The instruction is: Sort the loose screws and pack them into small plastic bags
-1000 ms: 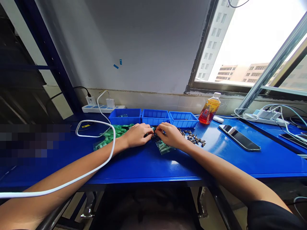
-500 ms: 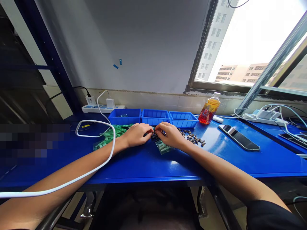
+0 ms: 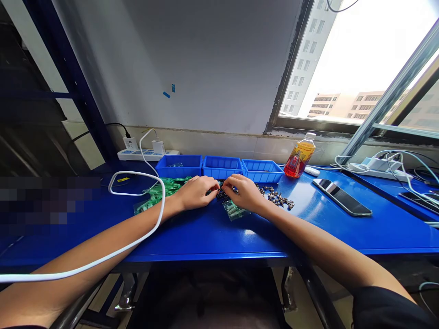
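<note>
Blue bench (image 3: 206, 237): both hands' fingers pinch dark parts (image 3: 221, 195); green packets (image 3: 161, 192) piled left, metal parts (image 3: 277, 198) loose, bins (image 3: 221, 167) nearly empty

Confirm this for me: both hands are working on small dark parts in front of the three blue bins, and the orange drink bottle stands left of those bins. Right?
Not quite. In the head view the orange drink bottle stands right of the three blue bins, near the window. The left hand and right hand do meet over the small dark parts.
</note>
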Available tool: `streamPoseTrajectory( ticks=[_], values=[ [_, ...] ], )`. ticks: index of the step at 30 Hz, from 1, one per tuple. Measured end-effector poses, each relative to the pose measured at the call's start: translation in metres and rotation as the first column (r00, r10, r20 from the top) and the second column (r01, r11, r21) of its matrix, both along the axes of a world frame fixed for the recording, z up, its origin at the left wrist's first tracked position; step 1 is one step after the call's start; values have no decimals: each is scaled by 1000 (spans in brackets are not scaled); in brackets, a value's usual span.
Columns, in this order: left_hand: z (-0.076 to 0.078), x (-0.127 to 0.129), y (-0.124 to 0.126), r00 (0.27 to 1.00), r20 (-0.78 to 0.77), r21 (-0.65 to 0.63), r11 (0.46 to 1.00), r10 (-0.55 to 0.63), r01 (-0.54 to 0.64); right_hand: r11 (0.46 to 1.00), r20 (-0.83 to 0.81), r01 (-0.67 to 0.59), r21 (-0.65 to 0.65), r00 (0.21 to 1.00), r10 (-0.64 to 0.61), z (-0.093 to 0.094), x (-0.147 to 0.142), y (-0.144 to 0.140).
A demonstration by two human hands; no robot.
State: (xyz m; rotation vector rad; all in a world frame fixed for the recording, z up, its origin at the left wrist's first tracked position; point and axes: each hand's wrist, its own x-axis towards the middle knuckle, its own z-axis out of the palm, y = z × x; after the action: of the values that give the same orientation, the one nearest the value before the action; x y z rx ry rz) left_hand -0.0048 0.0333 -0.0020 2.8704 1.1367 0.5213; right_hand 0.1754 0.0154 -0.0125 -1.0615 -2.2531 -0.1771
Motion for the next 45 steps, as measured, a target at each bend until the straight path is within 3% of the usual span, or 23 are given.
streamPoseTrajectory(
  ticks=[15, 27, 45],
  values=[
    [-2, -1, 2, 1000, 24, 8, 1000, -16, 16, 999, 18, 31, 42, 999, -32, -2, 0, 2],
    [-3, -1, 3, 998, 31, 18, 999, -48, 47, 1000, 12, -2, 25, 1000, 2, -3, 1, 2],
    [-2, -2, 3, 999, 43, 19, 1000, 1, -1, 998, -21, -63, -7, 998, 63, -2, 1, 1]
  ],
)
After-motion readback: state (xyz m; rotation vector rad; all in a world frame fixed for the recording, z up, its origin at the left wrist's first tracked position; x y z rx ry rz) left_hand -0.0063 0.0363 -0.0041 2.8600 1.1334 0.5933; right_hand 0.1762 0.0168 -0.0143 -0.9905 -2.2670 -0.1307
